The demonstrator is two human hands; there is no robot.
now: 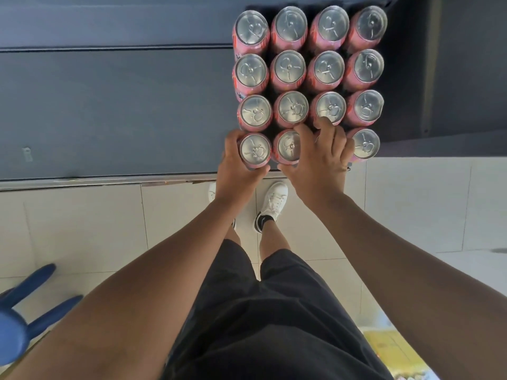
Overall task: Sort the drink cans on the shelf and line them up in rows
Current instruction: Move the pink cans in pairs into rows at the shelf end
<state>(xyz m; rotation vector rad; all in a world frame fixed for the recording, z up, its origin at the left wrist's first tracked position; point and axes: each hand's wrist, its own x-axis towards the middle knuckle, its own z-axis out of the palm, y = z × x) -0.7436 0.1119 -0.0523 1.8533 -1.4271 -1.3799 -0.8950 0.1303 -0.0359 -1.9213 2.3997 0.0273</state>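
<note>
Several pink drink cans with silver tops stand upright in a tight block of rows on the dark shelf (115,105). My left hand (236,171) grips the front-left can (254,151), thumb and fingers curled round its sides. My right hand (319,160) covers a can in the front row, third from the left, with its fingers curled over the top; that can is almost wholly hidden. Between my hands stands another front can (288,146), and the front-right can (365,144) stands just past my right hand.
The shelf's front edge (109,180) runs across the view above a pale tiled floor (82,229). My white shoes (273,200) are below the shelf edge. A blue stool (16,319) stands at lower left. Yellow packaging (395,352) lies at lower right.
</note>
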